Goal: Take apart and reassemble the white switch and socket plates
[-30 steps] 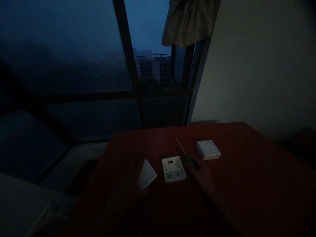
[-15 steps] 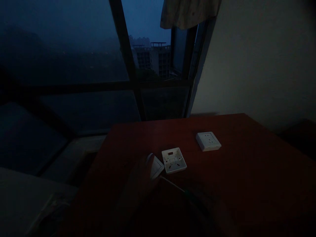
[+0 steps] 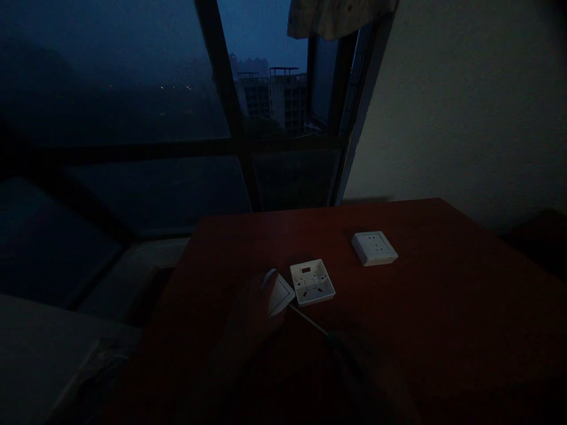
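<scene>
On a red table [image 3: 425, 307] by a window [image 3: 155, 189], holds a white panel [image 3: 280, 294] in the curled left hand [image 3: 251, 316]; grips a screwdriver [image 3: 310, 323] in the dim right hand [image 3: 363, 360], tip at the panel's corner. Has an open box [image 3: 312, 283] just beside the panel, a socket [image 3: 375, 248] farther right.

The switch plate [image 3: 282, 293], wall box [image 3: 312, 285] and socket [image 3: 375, 248] are looking white. The screwdriver [image 3: 330, 336] is showing a bit of green. The table [image 3: 425, 283] is looking dark reddish-brown, the sky [image 3: 266, 29] is showing dark blue, and the curtain [image 3: 339, 16] is looking brownish.
</scene>
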The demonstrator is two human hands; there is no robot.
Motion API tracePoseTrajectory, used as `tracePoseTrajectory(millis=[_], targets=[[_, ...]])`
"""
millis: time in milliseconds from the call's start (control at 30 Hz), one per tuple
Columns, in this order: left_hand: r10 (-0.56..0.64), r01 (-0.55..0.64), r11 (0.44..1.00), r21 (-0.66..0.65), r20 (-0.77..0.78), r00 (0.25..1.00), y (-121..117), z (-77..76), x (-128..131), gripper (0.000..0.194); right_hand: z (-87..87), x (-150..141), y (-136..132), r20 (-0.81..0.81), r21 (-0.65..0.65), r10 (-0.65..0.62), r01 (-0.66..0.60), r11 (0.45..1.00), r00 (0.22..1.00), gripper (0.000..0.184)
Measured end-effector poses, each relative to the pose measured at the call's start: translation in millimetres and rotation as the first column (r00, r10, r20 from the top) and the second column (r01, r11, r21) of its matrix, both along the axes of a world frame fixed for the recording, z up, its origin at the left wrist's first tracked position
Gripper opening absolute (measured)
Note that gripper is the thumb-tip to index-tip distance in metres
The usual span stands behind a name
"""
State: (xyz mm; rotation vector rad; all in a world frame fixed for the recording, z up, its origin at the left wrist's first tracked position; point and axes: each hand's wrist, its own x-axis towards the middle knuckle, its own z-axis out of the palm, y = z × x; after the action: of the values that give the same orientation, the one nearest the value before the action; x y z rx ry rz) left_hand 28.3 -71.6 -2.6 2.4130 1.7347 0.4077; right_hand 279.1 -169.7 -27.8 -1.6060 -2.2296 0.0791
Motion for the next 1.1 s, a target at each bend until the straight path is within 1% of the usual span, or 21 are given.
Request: tracePoseTrajectory(millis=[200, 333, 400, 467, 533, 600, 667, 767, 833, 900, 967, 1033, 1100], targets=[[-0.006, 0.005, 0.999, 0.052, 0.019, 1.000, -0.2, -4.4, -0.9, 0.071, -5.5, -0.5, -1.2, -0.023, -0.010, -0.048, 0.048, 0.999, 0.999, 0.030], [-0.013, 0.012, 1.000, 0.028, 0.044, 0.999, -0.2, -1.9, -0.4, 0.071, -10.8, -7.1, -2.7, -0.031, 0.008, -0.032, 0.032, 0.999, 0.999, 0.033], [-0.010, 0.009, 1.000, 0.005, 0.055, 0.998, -0.4, -0.1, 0.1, 0.072, -9.7, -12.1, -3.1, -0.060, -0.028, -0.044, 0.042, 0.999, 0.997, 0.035], [-0.003, 0.003, 1.000, -0.005, 0.060, 0.998, -0.8, 1.7, 0.4, 0.071, -3.6, -16.2, -2.1, -0.114, -0.131, -0.075, 0.060, 0.990, 0.991, 0.037], [0.014, -0.014, 1.000, -0.011, 0.076, 0.997, -1.5, 3.5, 0.2, 0.070, 6.8, -18.0, 0.9, -0.193, -0.287, -0.112, 0.053, 0.956, 0.975, 0.038], [0.032, -0.028, 0.999, -0.037, 0.107, 0.994, -2.3, 5.2, -0.4, 0.070, 18.1, -17.5, 5.4, -0.298, -0.438, -0.154, 0.008, 0.899, 0.942, 0.038], [0.027, -0.015, 0.997, -0.082, 0.151, 0.988, -3.6, 6.4, -0.2, 0.071, 26.3, -15.9, 9.8, -0.408, -0.550, -0.208, -0.058, 0.833, 0.889, 0.038], [-0.034, 0.071, 0.984, -0.163, 0.218, 0.975, -6.3, 6.4, 3.9, 0.079, 29.0, -14.6, 13.6, -0.513, -0.640, -0.295, -0.131, 0.757, 0.806, 0.042], [-0.061, 0.115, 0.971, -0.209, 0.248, 0.967, -7.8, 5.7, 8.5, 0.087, 27.4, -15.3, 13.7, -0.542, -0.660, -0.323, -0.156, 0.735, 0.776, 0.045], [-0.053, 0.117, 0.965, -0.236, 0.260, 0.964, -8.7, 6.1, 12.0, 0.092, 26.8, -16.7, 12.3, -0.556, -0.657, -0.334, -0.157, 0.737, 0.761, 0.047], [-0.044, 0.113, 0.961, -0.251, 0.268, 0.962, -8.6, 8.8, 12.1, 0.093, 28.5, -17.7, 10.5, -0.569, -0.635, -0.332, -0.146, 0.758, 0.752, 0.045], [-0.039, 0.107, 0.965, -0.239, 0.272, 0.961, -6.9, 14.5, 8.2, 0.087, 31.3, -18.0, 9.0, -0.576, -0.611, -0.318, -0.139, 0.780, 0.753, 0.042], [-0.032, 0.088, 0.976, -0.200, 0.266, 0.963, -2.3, 21.9, 1.5, 0.079, 33.2, -17.6, 8.2, -0.568, -0.607, -0.308, -0.135, 0.783, 0.763, 0.040]])
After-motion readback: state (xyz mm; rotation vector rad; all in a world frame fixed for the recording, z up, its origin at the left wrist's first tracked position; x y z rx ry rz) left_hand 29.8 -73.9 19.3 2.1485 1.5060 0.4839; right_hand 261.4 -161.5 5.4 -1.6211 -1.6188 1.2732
